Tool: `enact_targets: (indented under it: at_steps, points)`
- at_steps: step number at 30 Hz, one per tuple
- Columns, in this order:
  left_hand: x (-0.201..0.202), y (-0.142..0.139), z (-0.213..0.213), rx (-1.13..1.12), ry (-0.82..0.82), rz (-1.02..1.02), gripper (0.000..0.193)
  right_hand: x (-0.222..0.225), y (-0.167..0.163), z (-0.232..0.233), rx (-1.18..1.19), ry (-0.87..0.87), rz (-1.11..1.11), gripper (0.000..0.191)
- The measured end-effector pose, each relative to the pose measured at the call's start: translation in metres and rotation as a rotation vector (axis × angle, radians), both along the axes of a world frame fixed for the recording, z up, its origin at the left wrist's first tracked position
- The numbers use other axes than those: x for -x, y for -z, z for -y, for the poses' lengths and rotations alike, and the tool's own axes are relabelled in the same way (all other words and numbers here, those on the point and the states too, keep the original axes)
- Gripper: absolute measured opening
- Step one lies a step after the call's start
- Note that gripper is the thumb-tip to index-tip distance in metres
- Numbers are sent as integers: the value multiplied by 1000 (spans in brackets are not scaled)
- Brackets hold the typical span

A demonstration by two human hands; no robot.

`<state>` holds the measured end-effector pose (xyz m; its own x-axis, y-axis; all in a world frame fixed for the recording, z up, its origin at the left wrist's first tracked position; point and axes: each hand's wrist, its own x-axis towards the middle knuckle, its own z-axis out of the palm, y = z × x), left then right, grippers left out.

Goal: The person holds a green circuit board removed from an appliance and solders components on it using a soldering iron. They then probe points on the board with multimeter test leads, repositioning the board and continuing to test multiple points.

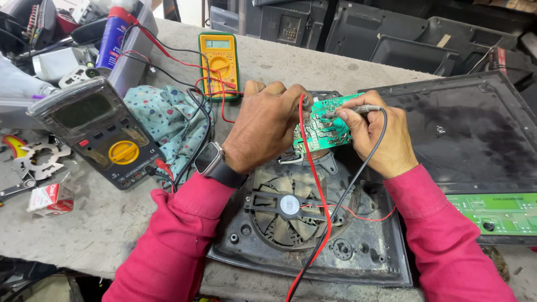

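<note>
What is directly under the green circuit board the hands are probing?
Under the green circuit board sits a dark plastic base with a round fan and a bit of copper coil. The left hand and the board hide the rest.

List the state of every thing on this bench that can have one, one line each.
left hand: gripping the red probe lead, pressed to the board
right hand: holding the black probe against the board
green circuit board: lifted, tilted, out of the housing
fan: exposed in the open housing, blades sharp, apparently still
grey multimeter: propped up, screen blank
yellow multimeter: lying flat, display too small to read
dark glass top panel: removed, lying beside the housing
</note>
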<state>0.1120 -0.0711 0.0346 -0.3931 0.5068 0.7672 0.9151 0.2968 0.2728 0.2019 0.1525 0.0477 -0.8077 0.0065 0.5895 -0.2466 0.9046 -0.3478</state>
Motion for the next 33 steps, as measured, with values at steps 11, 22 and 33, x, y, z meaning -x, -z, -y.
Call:
enact_targets:
  at_steps: [11, 22, 33]
  points:
    - [-1, 4, 0, 0, -7, -28, 24, 0, 1, 0, 22, -13, -7, 22]
    - [-14, -6, 7, -43, 24, -75, 29, 0, 2, -1, 7, -39, -19, 20]
    - [-27, -19, 16, 14, -36, -81, 29, -1, 4, -6, -7, -43, -23, 19]
